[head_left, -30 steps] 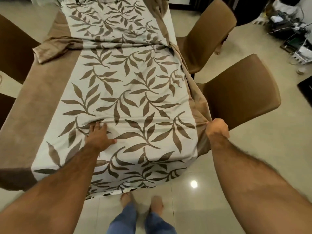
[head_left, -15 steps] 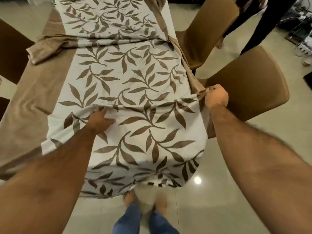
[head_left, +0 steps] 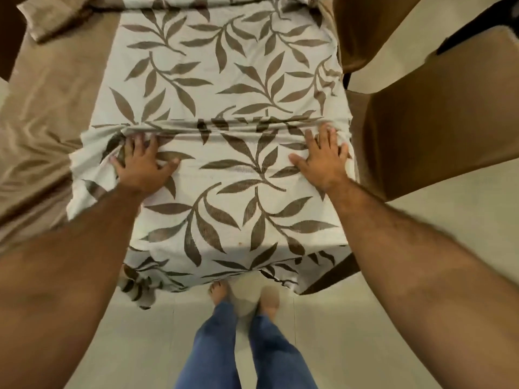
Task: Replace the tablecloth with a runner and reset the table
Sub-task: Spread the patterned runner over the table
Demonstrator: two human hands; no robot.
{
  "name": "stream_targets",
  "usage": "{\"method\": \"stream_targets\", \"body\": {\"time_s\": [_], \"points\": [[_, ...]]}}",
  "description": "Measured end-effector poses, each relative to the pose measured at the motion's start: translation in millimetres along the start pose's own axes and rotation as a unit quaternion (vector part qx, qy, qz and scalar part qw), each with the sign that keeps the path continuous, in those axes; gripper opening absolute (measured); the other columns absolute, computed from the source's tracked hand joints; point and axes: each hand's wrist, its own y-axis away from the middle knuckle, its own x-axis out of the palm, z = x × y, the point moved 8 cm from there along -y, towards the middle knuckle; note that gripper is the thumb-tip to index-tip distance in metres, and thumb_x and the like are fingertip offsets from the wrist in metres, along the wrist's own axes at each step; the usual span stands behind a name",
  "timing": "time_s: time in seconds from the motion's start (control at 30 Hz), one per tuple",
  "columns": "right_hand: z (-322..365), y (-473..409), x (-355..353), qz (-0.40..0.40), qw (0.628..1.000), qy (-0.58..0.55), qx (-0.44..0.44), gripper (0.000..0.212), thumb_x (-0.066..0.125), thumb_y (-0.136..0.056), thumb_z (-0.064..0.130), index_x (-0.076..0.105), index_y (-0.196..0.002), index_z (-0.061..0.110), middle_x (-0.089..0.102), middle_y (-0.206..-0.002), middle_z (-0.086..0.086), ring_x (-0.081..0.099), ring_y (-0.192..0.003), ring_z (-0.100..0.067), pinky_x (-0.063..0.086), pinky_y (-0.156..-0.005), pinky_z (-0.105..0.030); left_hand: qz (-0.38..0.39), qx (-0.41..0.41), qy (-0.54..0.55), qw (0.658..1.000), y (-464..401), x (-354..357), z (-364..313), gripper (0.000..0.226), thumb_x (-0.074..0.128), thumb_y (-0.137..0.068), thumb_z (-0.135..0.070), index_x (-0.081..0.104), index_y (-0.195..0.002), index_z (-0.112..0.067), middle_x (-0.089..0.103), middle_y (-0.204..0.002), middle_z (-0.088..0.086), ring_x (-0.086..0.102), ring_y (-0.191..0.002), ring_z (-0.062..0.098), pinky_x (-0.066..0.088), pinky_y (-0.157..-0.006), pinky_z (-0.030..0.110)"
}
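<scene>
A white cloth with a brown leaf print (head_left: 224, 80) covers the middle of the table, with plain brown cloth (head_left: 50, 113) along its left side. My left hand (head_left: 141, 161) lies flat on the leaf cloth near its left edge, fingers spread. My right hand (head_left: 323, 155) lies flat near the right edge, fingers spread too. A bunched ridge of the cloth (head_left: 224, 126) runs across the table just beyond both sets of fingertips. The near end of the cloth hangs over the table's front edge.
Two brown chairs stand to the right of the table, one close by (head_left: 427, 130) and one further back (head_left: 365, 26). A crumpled fold of brown cloth (head_left: 56, 21) lies at the far left. My feet and jeans (head_left: 244, 332) stand on the tiled floor.
My right hand has let go of the cloth's right edge and now lies flat on top. Both hands have pushed forward, raising a ridge in the cloth. The view has come closer.
</scene>
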Motion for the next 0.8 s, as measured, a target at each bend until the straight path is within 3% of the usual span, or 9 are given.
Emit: {"method": "stream_targets", "body": {"time_s": [0.23,0.33,0.5,0.57,0.67,0.8], "points": [[7.0,-58.4,-16.2,-0.059,0.997,0.048,-0.022,0.083,0.020,-0.092,0.073,0.008,-0.157,0.023,-0.001,-0.165,-0.003,-0.005,-0.152,-0.022,-0.004,-0.119,-0.051,-0.069,0.056,-0.025,0.996,-66.1,-24.2,-10.9,0.084,0.038,-0.091,-0.070,0.012,-0.156,-0.025,0.000,-0.165,0.004,-0.003,-0.151,0.023,-0.002,-0.118,0.058],[7.9,-85.6,-24.2,-0.047,0.997,0.055,-0.034,0.083,0.020,-0.092,0.074,0.007,-0.157,0.024,-0.003,-0.165,-0.002,-0.006,-0.152,-0.021,-0.004,-0.120,-0.050,-0.069,0.033,-0.008,0.997,-84.2,-33.1,-22.1,0.085,0.041,-0.091,-0.069,0.014,-0.156,-0.022,0.003,-0.165,0.006,-0.001,-0.151,0.025,-0.002,-0.118,0.056],[16.7,-108.9,-33.5,-0.004,1.000,0.025,-0.011,0.080,0.032,-0.094,0.068,0.009,-0.157,0.024,-0.004,-0.165,-0.004,-0.006,-0.152,-0.025,-0.001,-0.121,-0.052,-0.187,0.066,0.029,0.980,-30.1,-48.4,-94.8,0.057,0.053,-0.093,-0.045,0.042,-0.143,-0.021,0.030,-0.157,0.011,0.020,-0.147,0.030,0.014,-0.119,0.056],[22.3,-102.8,-37.9,-0.022,1.000,0.012,0.009,0.078,0.038,-0.095,0.062,0.015,-0.157,0.022,0.001,-0.165,-0.007,-0.002,-0.151,-0.028,0.003,-0.122,-0.051,-0.124,0.124,0.052,0.983,3.2,-21.5,-133.2,0.065,0.045,-0.094,-0.057,0.034,-0.149,-0.026,0.022,-0.161,0.008,0.013,-0.149,0.028,0.009,-0.120,0.056],[33.5,-75.0,-52.1,-0.080,0.996,-0.024,-0.005,0.069,0.040,-0.097,0.056,0.027,-0.153,0.018,0.013,-0.163,-0.010,0.007,-0.151,-0.030,0.009,-0.122,-0.048,0.013,0.175,-0.039,0.984,26.3,25.3,-157.4,0.087,0.032,-0.085,-0.078,0.002,-0.155,-0.035,-0.011,-0.164,0.002,-0.015,-0.150,0.025,-0.007,-0.116,0.063],[13.9,-8.6,-64.4,-0.146,0.989,0.006,-0.015,0.059,0.050,-0.094,0.052,0.043,-0.143,0.020,0.040,-0.150,-0.008,0.032,-0.140,-0.027,0.022,-0.117,-0.041,0.055,0.159,-0.058,0.984,9.3,22.2,-157.4,0.096,0.036,-0.080,-0.082,-0.003,-0.155,-0.036,-0.019,-0.163,0.001,-0.021,-0.148,0.025,-0.008,-0.114,0.067]]}}
